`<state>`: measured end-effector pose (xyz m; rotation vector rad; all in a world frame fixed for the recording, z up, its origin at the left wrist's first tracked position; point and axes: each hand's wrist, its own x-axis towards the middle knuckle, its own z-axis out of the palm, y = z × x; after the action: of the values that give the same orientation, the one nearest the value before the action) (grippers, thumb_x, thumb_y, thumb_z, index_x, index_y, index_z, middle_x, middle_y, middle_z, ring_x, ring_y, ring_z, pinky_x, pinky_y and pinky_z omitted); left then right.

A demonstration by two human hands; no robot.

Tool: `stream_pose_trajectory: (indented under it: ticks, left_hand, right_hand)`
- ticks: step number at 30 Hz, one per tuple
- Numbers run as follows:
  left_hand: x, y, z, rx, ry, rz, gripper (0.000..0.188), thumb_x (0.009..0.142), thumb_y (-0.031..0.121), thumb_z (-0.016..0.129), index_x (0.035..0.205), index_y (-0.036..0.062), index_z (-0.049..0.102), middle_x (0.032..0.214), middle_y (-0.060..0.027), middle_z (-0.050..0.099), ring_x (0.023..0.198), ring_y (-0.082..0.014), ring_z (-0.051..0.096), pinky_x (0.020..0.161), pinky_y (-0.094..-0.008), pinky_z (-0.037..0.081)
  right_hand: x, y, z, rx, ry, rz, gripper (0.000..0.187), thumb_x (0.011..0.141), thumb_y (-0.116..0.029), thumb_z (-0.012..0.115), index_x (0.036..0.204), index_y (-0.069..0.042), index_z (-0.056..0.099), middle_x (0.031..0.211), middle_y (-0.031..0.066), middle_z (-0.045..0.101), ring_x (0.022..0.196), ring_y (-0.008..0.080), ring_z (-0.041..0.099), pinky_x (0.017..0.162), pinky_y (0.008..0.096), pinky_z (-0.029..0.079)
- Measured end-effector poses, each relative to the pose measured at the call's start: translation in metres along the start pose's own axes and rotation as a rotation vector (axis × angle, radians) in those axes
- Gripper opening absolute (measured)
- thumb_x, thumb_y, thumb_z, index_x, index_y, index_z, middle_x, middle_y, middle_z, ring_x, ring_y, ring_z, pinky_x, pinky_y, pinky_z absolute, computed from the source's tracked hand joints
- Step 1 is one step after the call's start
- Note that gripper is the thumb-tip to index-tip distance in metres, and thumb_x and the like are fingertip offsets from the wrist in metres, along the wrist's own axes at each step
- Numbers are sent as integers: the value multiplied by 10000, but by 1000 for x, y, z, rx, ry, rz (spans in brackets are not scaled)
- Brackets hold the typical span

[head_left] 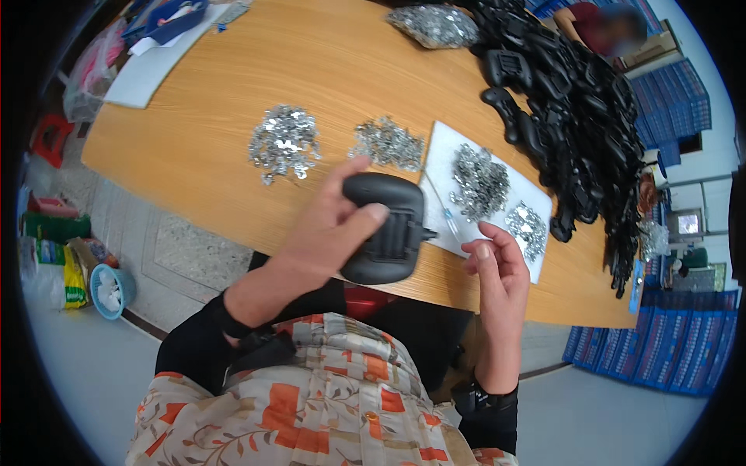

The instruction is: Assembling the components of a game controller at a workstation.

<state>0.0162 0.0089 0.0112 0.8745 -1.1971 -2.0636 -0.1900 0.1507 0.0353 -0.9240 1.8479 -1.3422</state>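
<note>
My left hand (322, 229) grips a black game controller (400, 260) at the table's near edge. The thumb presses on its back, beside an open slotted bay that looks like a battery compartment. A small knob sticks out from the controller's right side. My right hand (501, 272) hovers at the near edge of a white board (439, 147), fingers curled but apart from the thumb, with nothing visible between them. A thin screwdriver (449, 217) with a clear bluish handle lies on the board, beside a heap of small silver metal pieces (480, 182) and a smaller heap (527, 229).
Two more piles of silver metal pieces (285, 144) (388, 144) lie on the wooden table (210, 78). A bag of metal pieces (434, 27) sits at the far edge. Black controllers (559, 116) are heaped along the right. Another person (594, 27) is beyond; blue stacks (657, 342) stand right.
</note>
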Motion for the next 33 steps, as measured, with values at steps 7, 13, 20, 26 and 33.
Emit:
stream_pose_trajectory:
  ticks: [7,13,20,26,33]
  left_hand:
    - [4,-5,-23,30,-106,72,624,1015,-2,501,1577,119,259,1030,-53,657,890,-63,621,785,-238,524]
    - [7,-13,-19,68,-143,88,513,1036,-1,480,1515,64,311,1039,-83,660,919,-74,642,805,-239,534]
    - [5,-12,-19,85,-123,91,498,1039,8,486,1506,45,319,1021,-79,656,912,-72,641,801,-237,532]
    - [7,-15,-19,120,-105,93,498,1037,12,495,1506,44,331,1003,-67,645,901,-65,627,799,-225,508]
    - [5,-12,-19,158,-106,79,483,1037,19,496,1496,41,344,1015,-66,646,908,-68,629,815,-236,520]
  right_hand:
    - [27,3,3,-462,164,-234,117,938,-43,697,1047,-22,734,889,48,694,738,97,634,669,255,519]
    - [33,11,9,-770,158,-341,168,866,-85,761,1022,-43,716,871,123,689,704,216,655,632,330,544]
    - [26,23,25,-856,180,-337,175,831,-94,753,976,-18,689,839,151,686,731,303,685,659,402,558]
    - [21,30,24,-773,230,-282,183,829,-93,743,969,5,679,824,155,686,710,295,691,654,390,561]
    - [47,13,43,-776,251,-349,206,834,-119,742,995,-11,672,791,150,670,714,317,669,667,416,548]
